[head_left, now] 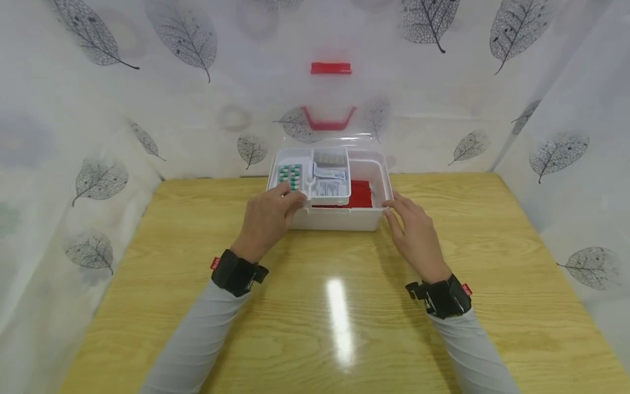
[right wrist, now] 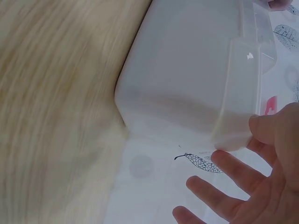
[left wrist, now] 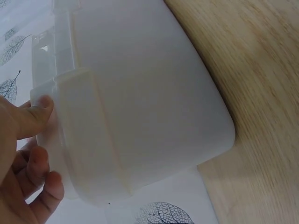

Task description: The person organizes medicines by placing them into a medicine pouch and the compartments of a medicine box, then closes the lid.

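Note:
A white plastic box stands on the table with its clear lid raised at the back. A white divided tray sits across the left part of the box. It holds a blister pack of green and white capsules, another blister pack and small printed packets. My left hand pinches the tray's front left edge, thumb on its wall. With thumb and forefinger, my right hand holds the box's front right corner, other fingers spread. Something red lies inside, partly hidden.
Red handle and red latch show at the lid. The wooden table reaches back to a white leaf-patterned cloth, which hangs behind and on both sides.

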The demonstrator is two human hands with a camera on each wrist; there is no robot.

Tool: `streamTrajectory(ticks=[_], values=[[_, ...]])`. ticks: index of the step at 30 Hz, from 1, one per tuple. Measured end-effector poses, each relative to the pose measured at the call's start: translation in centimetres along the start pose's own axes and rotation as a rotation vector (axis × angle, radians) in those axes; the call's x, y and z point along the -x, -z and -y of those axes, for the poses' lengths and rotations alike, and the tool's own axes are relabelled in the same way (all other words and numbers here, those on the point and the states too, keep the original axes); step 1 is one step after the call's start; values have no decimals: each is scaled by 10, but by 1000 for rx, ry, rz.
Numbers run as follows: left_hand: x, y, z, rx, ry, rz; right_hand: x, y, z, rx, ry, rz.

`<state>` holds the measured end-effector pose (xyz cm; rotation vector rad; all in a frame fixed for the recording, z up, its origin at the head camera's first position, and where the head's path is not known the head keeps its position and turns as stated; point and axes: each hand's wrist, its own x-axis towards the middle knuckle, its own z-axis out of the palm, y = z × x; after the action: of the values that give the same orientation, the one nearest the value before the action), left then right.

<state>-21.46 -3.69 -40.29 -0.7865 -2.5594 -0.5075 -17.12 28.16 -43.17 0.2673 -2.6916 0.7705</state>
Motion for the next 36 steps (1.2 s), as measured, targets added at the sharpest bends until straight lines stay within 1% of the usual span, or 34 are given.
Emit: streamTrajectory(ticks=[3, 7, 11, 14, 18, 23, 26, 28, 30, 36], values=[[-1, 3, 0, -15, 0, 4, -2, 2, 0, 2, -17, 18], [1, 6, 2, -37, -1, 1, -1, 2, 0, 1, -24, 35], [4, 6, 3, -19, 1, 6, -1, 2, -1, -3, -31, 36], [5, 5, 4, -14, 4, 29, -1, 2, -1, -10, -39, 37], [8, 3, 5, -33, 8, 72, -2, 2, 1, -19, -54, 54], [9, 0, 5, -56, -33, 113, -2, 3, 1, -21, -72, 62], [8, -3, 7, -48, -62, 115, -2, 4, 1, -24, -70, 58], [7, -5, 7, -35, -68, 110, -2, 4, 0, -35, -73, 61], [8, -7, 7, -22, -57, 102, -2, 3, 0, -52, -74, 67], [13, -6, 5, 17, 15, 81, 1, 2, 0, -104, -72, 84]])
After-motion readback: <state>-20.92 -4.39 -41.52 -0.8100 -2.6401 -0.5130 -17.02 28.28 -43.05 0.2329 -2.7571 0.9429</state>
